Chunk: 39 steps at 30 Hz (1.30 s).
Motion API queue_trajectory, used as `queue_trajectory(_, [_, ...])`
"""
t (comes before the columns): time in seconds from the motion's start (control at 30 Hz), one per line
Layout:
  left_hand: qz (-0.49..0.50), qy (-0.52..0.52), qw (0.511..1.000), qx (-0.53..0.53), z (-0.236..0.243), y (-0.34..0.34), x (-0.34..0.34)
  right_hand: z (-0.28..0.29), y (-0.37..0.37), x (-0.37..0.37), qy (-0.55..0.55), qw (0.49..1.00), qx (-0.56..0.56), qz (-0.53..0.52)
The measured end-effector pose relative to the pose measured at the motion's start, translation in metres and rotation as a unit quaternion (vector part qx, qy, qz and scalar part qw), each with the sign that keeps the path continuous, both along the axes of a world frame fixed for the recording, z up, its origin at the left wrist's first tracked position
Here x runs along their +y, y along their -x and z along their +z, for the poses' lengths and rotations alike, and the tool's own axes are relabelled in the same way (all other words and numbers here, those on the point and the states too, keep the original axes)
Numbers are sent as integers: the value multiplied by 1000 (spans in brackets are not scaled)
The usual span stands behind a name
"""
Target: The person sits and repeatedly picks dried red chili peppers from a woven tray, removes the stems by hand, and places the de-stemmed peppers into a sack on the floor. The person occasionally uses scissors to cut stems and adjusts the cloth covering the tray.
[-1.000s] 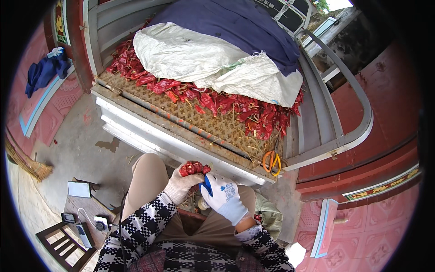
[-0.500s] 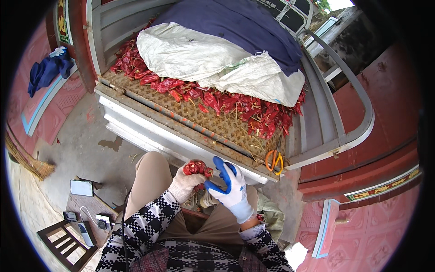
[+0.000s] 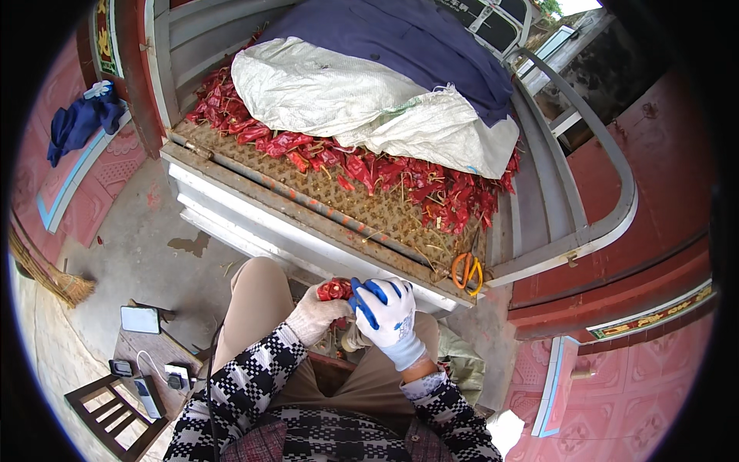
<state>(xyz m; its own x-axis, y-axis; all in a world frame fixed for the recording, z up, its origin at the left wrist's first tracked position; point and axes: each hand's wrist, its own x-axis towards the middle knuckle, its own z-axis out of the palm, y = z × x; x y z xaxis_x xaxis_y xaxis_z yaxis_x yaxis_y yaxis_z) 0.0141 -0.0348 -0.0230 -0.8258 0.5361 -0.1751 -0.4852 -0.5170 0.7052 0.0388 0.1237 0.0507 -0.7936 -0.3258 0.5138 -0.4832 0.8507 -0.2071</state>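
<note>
Red dried chillies (image 3: 333, 290) were clamped in the knit-gloved left hand (image 3: 314, 316), near the rear edge of the cargo bed (image 3: 265, 163). The right hand (image 3: 391, 312), gloved in blue and white, was curled against their right side; I could not tell whether its fingers gripped. Orange-and-yellow-handled scissors (image 3: 468, 264) lay at the bed's right corner.

Visible markings: blue print (image 3: 402, 329) on the back of the white glove (image 3: 394, 316) worn on the right hand (image 3: 381, 308) — small and blurred; pale characters (image 3: 454, 8) on the dark panel (image 3: 463, 14) near the upper edge — partly legible. Gold figures on the green strip (image 3: 650, 309), at right, are too small to identify as lettering.
</note>
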Motion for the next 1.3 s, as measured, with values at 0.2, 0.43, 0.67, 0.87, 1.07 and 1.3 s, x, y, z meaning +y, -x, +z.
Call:
queue_trajectory(0.2, [43,43,998,-14,9,-2,5,-34,-1,-8,457,863,-213,-41])
queue_trajectory(0.43, [81,8,995,-56,9,-5,7,-33,4,-13,702,575,-396,-139])
queue_trajectory(0.67, [92,11,994,-63,12,0,10,-55,12,3,768,473,-428,-61])
queue_trajectory(0.87, [59,12,994,-87,17,-6,10,-30,27,5,535,822,-141,-134])
queue_trajectory(1.07, [85,-32,991,-95,17,-3,8,-35,18,30,438,830,-328,-107])
queue_trajectory(1.3, [67,35,995,-67,19,-3,4,-23,-4,35,502,753,-411,-114])
